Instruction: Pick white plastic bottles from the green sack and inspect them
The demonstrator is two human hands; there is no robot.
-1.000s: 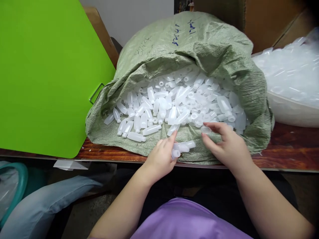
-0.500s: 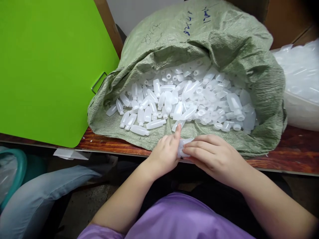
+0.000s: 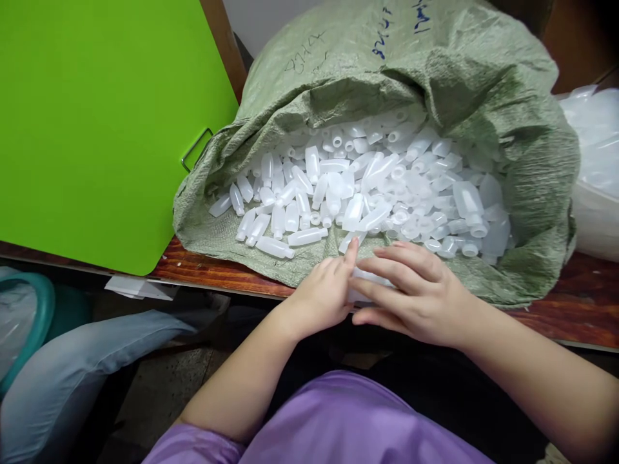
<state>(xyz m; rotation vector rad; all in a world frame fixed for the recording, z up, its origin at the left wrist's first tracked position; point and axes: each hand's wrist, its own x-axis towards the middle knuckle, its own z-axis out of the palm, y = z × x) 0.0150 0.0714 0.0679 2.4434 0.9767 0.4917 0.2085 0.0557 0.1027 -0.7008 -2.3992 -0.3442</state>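
At the table's front edge, my left hand (image 3: 323,293) is closed round a small translucent white plastic bottle (image 3: 362,291), its index finger pointing up along the near end. Over the same bottle lies my right hand (image 3: 418,293), fingers apart and thumb below, hiding much of it. Whether the right fingertips touch the bottle is hard to make out. Just beyond both hands, many similar small bottles (image 3: 333,193) lie heaped in the mouth of a green woven sack (image 3: 527,142).
A bright green board (image 3: 106,129) with a wire handle (image 3: 196,149) stands at the left. To the right is a white bag (image 3: 597,161) of clear plastic pieces. A teal tub (image 3: 43,328) and a person's jeans-clad leg (image 3: 87,374) are at lower left, below the wooden table (image 3: 193,267).
The fingers of my right hand have spread apart and lifted a little off the bottle. My left hand keeps its hold. The view has shifted slightly.
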